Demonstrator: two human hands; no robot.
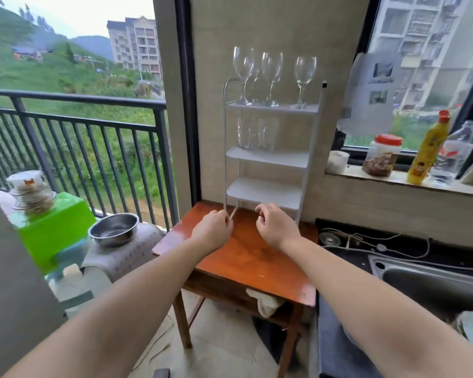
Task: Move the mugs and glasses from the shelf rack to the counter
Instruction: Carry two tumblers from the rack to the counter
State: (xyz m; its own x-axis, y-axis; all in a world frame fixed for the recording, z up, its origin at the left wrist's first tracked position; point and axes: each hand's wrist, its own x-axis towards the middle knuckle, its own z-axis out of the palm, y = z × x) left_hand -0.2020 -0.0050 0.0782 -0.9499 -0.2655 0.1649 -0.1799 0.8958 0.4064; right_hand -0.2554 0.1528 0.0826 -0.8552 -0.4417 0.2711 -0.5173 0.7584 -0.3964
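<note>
The rack's (268, 159) front leg is pinched by the left hand (212, 230); the right hand (276, 226) is curled, empty. If the rack is jolted, the wine glasses (271, 77) on top could be toppled onto the table (246, 257).

Home kitchen: steel sink (432, 279), windowsill condiment bottle (428, 148), balcony railing (74, 124).

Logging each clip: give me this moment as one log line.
left hand pinches rack leg | right hand curled, empty | wine glasses top shelf | tumblers second shelf | nothing moved
</note>
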